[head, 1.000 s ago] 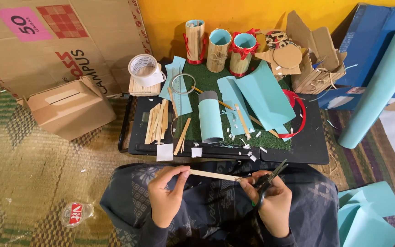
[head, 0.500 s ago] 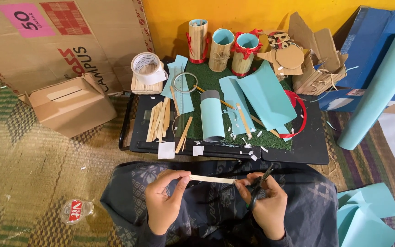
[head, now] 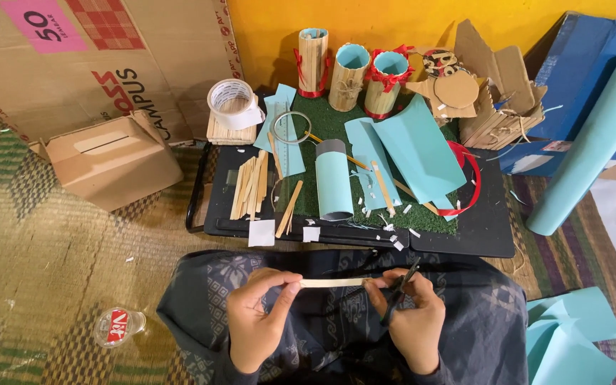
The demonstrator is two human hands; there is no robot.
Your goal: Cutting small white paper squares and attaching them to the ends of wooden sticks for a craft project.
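Observation:
Over my lap, my left hand (head: 258,314) pinches the left end of a thin pale wooden strip (head: 333,282) held level. My right hand (head: 411,317) grips the strip's right end and also holds dark scissors (head: 399,292), their blades pointing up and away. Just beyond my knees lies a low black tray table (head: 493,239) with a green turf mat (head: 336,128), a light blue paper-covered tube (head: 334,180), light blue paper sheets (head: 418,146) and a pile of wooden sticks (head: 247,187).
Three decorated stick cups (head: 351,75) and cardboard cut-outs (head: 479,89) stand at the back. A tape roll (head: 231,103), a small cardboard box (head: 112,160), a large carton (head: 94,57), a rolled blue sheet (head: 593,142), blue scraps (head: 572,335) and a plastic cup (head: 117,326) surround me on the woven mat.
Both hands with the strip have dropped lower and nearer to my body. The scissors have swung from beside the strip to pointing upward in my right hand.

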